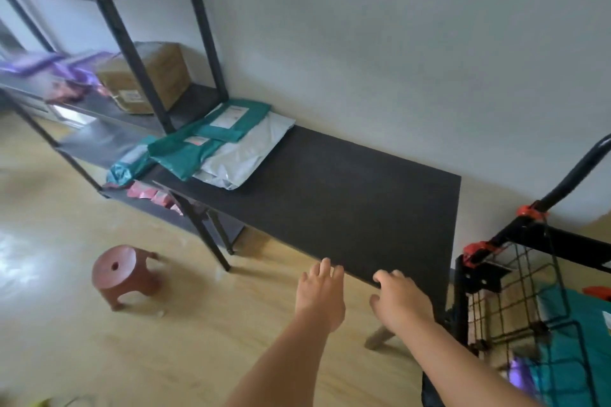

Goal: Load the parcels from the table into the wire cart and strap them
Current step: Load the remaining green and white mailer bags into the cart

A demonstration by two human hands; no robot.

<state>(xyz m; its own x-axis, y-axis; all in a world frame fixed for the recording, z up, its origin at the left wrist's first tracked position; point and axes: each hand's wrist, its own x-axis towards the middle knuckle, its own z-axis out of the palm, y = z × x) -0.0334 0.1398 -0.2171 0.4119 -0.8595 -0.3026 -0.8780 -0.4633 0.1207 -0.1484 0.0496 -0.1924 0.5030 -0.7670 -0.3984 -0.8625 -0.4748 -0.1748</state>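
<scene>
A black table (347, 195) runs along the wall. At its far left end lie teal parcels (185, 154) stacked over a grey mailer bag (241, 158), with another teal parcel (228, 117) behind. The black wire cart (515, 294) stands at the table's right end and holds a teal parcel (575, 350) and a purple one. My left hand (319, 294) and my right hand (400, 301) reach forward over the table's near edge, fingers relaxed, holding nothing. Both are far from the parcels on the table.
A black metal shelf rack (132, 43) stands left of the table with a cardboard box (148, 76) and purple packets. A small brown plastic stool (120, 274) sits on the wooden floor. Red clips (529, 211) sit on the cart's handle frame.
</scene>
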